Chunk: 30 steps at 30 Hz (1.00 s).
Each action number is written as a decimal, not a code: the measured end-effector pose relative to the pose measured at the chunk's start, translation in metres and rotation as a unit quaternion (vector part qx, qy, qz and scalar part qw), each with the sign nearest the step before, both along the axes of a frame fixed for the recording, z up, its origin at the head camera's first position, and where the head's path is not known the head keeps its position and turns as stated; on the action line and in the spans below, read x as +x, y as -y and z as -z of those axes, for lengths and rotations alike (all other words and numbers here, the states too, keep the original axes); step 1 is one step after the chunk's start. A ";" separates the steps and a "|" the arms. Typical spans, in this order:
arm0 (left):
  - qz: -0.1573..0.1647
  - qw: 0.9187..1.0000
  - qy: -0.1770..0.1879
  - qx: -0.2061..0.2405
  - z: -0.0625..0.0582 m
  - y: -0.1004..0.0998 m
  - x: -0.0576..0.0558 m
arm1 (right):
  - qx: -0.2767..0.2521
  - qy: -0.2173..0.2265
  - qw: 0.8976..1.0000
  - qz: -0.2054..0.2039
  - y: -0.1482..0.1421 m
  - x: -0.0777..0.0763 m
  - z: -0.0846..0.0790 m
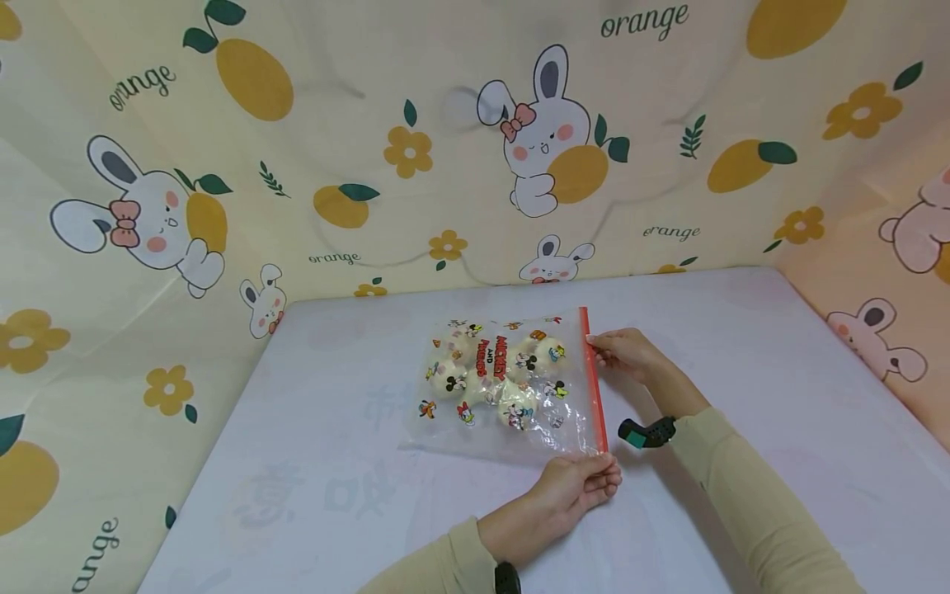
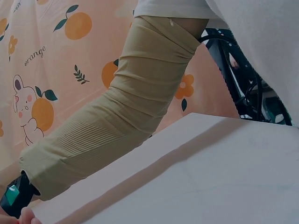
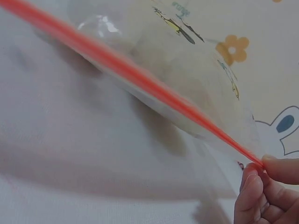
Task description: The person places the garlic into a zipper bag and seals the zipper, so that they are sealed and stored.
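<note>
A clear zip bag (image 1: 475,437) with a red zip edge (image 1: 596,388) and printed cartoon characters is in the middle of the table in the head view. Several pale round objects (image 1: 517,404) show through the plastic; their kind is hard to make out. My left hand (image 1: 560,499) pinches the near end of the red edge. At the far end, my right hand (image 1: 629,353) pinches the corner between thumb and fingers. The right wrist view shows this right hand (image 3: 266,196) on the taut red strip. Only a few fingertips (image 2: 27,217) show in the left wrist view.
A white table (image 1: 312,396) lies under the bag, with faint marks on its cover. Cloth walls (image 1: 445,82) printed with rabbits and oranges enclose it on the back and sides. Dark equipment with cables (image 2: 252,84) stands beyond the table edge in the left wrist view.
</note>
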<state>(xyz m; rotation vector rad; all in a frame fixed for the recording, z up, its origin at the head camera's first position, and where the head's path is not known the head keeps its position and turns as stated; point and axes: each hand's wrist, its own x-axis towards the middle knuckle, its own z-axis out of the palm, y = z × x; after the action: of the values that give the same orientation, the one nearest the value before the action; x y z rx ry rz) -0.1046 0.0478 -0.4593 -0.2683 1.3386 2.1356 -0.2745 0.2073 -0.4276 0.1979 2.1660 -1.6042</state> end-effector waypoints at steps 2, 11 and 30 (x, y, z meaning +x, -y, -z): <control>0.000 1.000 0.001 -0.001 0.000 0.000 0.000 | -0.002 0.000 1.000 0.001 0.000 0.000 0.000; 0.002 1.000 0.008 -0.007 -0.001 0.001 0.000 | -0.005 0.006 1.000 0.006 0.000 -0.002 0.000; -0.001 1.000 0.003 -0.009 -0.002 0.002 0.003 | -0.010 0.015 1.000 0.013 -0.002 -0.006 0.000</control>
<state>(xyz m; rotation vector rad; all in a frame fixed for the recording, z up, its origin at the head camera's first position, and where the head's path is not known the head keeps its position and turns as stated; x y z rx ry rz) -0.1016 0.0462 -0.4569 -0.2826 1.3555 2.1233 -0.2807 0.2090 -0.4272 0.2426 2.1321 -1.6262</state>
